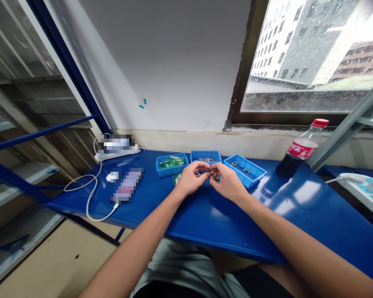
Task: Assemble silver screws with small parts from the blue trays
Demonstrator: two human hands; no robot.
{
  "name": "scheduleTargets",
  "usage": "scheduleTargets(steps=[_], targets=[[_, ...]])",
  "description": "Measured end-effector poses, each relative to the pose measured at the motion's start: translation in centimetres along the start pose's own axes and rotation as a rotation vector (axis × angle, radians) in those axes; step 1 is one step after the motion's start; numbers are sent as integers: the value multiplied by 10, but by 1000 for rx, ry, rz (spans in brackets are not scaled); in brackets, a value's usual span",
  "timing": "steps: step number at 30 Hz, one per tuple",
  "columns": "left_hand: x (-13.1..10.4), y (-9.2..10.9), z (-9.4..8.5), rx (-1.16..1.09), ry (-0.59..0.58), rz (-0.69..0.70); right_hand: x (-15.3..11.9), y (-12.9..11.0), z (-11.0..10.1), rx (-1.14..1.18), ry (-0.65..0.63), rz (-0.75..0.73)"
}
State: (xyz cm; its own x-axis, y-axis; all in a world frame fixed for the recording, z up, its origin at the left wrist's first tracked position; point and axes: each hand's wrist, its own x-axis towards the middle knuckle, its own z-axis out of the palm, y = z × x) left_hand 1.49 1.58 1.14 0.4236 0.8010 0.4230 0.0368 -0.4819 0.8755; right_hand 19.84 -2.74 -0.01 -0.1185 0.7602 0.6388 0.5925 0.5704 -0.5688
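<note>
Behind the fingers, big pale wall (174, 74); under them, shiny blue desk (211, 229). Far up and right of the fingers, wet window (311, 62); lower down that way, cola bottle (298, 151). Just past the fingers, left tray (173, 172), middle tray (205, 153) and right tray (257, 178). Left hand (190, 179) and right hand (228, 181) close together, fingers curled in, tips meeting and seemingly pinching a tiny part (209, 170), too small to name. Ahead and left of the fingers, green pieces (174, 162); straight ahead, thin metal bits (208, 160); ahead and right, small metal bits (245, 169). By the right fingers, something shiny (219, 179); held or not, cannot tell. Best to pinch softly with just the tips, keep one hand very still, nudge gently with the other, and stay low over the desk to catch any drop.
</note>
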Motion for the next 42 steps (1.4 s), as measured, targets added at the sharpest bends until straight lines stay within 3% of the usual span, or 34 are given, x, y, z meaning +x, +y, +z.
scheduleTargets(steps=[3,6,10,16,22,35,42], targets=[[-1,3,1,-17,3,-34,0,0,0,18,22,17],[-2,9,-2,117,10,-42,1,1,0,8,31,31],[-4,16,-6,296,-68,-70,1,3,-1,64,13,39],[-3,10,-7,240,-58,-104,1,6,-1,82,-7,24],[-2,0,-7,308,-10,-30,1,3,0,109,-3,111],[-2,12,-5,291,-20,30,-1,4,4,177,-27,191],[-4,18,-8,399,-51,-32,1,2,0,19,18,117]])
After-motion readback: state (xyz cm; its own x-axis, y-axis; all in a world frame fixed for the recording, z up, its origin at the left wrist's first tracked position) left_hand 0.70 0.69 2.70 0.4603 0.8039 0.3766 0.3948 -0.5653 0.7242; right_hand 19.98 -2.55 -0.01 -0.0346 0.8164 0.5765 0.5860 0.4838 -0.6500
